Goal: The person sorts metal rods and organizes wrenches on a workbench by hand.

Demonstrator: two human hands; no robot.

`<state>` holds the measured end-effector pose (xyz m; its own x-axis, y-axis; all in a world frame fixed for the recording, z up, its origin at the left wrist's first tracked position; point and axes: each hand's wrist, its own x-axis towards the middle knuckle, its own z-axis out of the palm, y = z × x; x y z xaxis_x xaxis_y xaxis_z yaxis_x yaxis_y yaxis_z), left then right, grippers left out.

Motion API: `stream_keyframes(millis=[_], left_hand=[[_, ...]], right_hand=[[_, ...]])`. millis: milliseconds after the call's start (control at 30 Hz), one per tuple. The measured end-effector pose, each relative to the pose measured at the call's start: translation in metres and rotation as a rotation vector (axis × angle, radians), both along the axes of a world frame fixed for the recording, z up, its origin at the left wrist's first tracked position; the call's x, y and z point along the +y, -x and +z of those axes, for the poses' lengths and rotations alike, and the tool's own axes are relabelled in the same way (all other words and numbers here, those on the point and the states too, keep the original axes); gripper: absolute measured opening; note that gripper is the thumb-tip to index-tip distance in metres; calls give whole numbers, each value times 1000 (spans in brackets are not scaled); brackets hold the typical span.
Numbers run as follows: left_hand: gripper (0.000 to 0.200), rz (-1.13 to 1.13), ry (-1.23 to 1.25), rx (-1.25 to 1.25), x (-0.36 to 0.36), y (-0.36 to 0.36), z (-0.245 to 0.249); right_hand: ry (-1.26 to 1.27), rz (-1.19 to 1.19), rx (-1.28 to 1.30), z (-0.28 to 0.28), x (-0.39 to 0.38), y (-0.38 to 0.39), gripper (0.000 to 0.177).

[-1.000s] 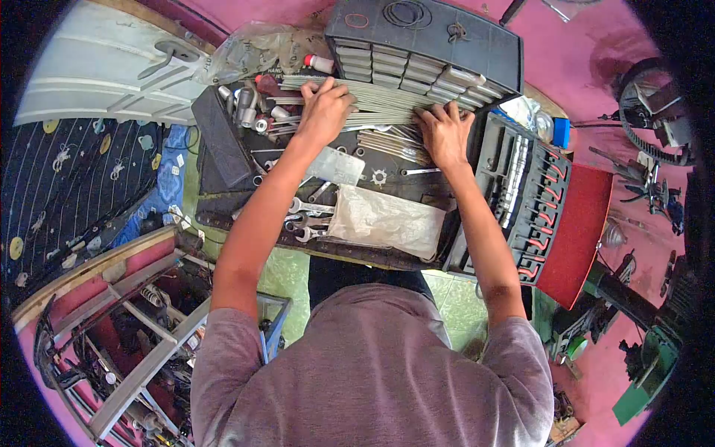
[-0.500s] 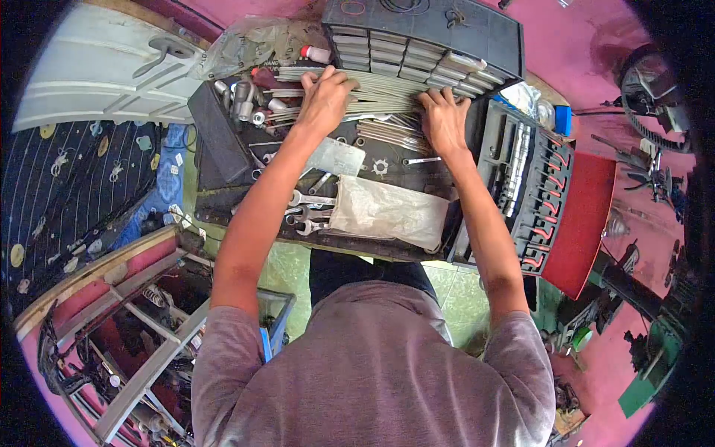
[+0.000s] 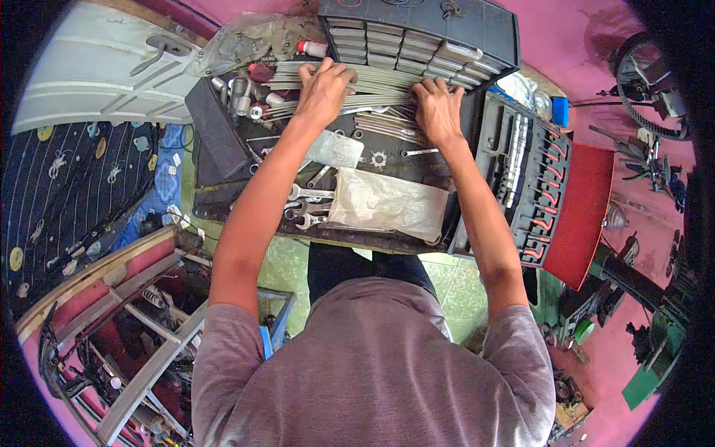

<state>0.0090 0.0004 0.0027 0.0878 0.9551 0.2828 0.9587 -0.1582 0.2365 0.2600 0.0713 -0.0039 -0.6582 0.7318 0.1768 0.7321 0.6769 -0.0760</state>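
Observation:
A bundle of long thin grey rods [image 3: 380,80], resembling welding rods, lies along the foot of the drawer cabinet. My left hand [image 3: 322,93] is over the left part of the bundle, its fingers curled down onto the rods. At the right ends my right hand [image 3: 438,112] has bent fingers closed against them; the fingertips are partly hidden. Nearer to me, shorter brownish rods [image 3: 389,127] lie beside the right hand. Below the hands are a flat metal plate [image 3: 337,149], a small toothed metal disc [image 3: 379,159] and a spanner [image 3: 421,153].
A black drawer cabinet [image 3: 447,22] stands at the back. To the right is an open socket set case [image 3: 488,156] with a red lid [image 3: 581,216]. Several spanners [image 3: 309,205] stick out of a whitish pouch [image 3: 391,205] at the front edge. Bottles and sockets crowd the left.
The right hand has shifted slightly left and its fingers have drawn closer together at the rod ends. The left hand stays on the rods. The whole view has shifted slightly.

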Motion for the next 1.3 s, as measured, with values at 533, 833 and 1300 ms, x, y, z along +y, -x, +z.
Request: stream_keyframes(millis=[533,833,1300], left_hand=[[12,-78,40,58,10,6,16],[18,-109,54,263,-1,3,15],[16,-130,-65,301,-16,-4,50]], right_hand=[[-99,14,-3,9,0,-5,39],[-148,6,1,18,-3,-11,45],[-161,33,57,51,-10,-33,41]])
